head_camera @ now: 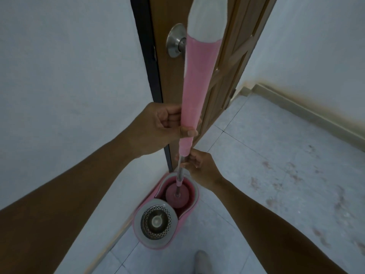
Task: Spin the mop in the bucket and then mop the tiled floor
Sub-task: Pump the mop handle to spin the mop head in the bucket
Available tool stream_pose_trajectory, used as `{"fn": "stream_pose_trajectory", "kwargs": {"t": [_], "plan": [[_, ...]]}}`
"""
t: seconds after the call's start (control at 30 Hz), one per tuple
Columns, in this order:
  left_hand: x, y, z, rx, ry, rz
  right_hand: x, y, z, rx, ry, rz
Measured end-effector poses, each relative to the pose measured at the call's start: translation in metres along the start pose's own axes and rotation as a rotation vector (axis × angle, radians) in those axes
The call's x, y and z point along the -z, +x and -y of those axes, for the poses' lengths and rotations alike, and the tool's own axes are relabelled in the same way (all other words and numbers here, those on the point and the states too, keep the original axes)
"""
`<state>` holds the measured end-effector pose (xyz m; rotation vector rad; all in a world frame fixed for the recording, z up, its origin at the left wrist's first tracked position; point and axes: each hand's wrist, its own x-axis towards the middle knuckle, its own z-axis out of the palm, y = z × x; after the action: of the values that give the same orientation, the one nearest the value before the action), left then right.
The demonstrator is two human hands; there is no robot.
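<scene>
**Both hands on the mop, head in the far well of the bucket**

We hold the mop (188,91) near upright over the bucket (196,191). The bucket sits on the tiled floor (266,165) against the left wall (69,76), just by the door (169,80). L hand (158,125) grips the pink sleeve, fingers (169,115) curled round it & thumb across the front. R hand (199,167) is lower, fingers pinching the bare metal shaft just below the sleeve. One grip high & one low prob. keeps the long pole steady & straight. The mop head (176,197) sits in the far compartment, not in the steel spinner basket (156,221) at the near end. So we judge the wringing spin isn't done yet, and the head needs lifting across. The floor to the right shows blotchy marks, so we reckon it's not yet mopped.
</scene>
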<state>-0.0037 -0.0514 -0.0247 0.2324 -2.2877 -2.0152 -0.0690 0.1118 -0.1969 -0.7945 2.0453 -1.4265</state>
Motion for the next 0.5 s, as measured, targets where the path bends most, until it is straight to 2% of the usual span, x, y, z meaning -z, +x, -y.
{"fn": "stream_pose_trajectory", "kwargs": {"t": [0.2,0.5], "plan": [[0.003,0.004,0.025,0.021,-0.007,-0.069,-0.014,0.012,-0.015,-0.021,-0.032,-0.001],[-0.014,-0.011,0.052,0.094,-0.005,-0.128,-0.033,0.001,-0.025,-0.212,-0.08,-0.02]]}}
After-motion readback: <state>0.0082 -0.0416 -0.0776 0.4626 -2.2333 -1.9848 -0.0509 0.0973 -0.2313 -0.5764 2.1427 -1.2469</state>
